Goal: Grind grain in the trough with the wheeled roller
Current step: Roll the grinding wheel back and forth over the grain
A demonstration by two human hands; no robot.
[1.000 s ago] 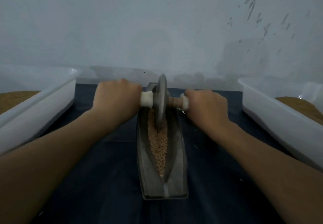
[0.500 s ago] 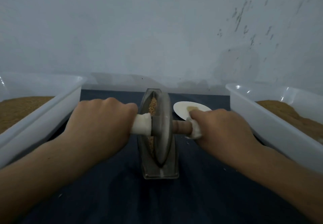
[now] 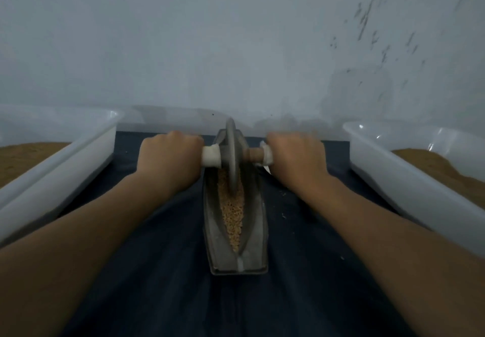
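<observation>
Honestly, left hand and right hand are both clenched on the wheeled roller handles at the trough end near the counter back edge, and the grain looks mostly whole, so loads of grinding left.

There were two hands, the left hand and the right hand. There was one wheeled roller, one trough and one strip of grain. Two white tubs stood there: the left tub and the right tub. One dark cloth lay beneath.
</observation>
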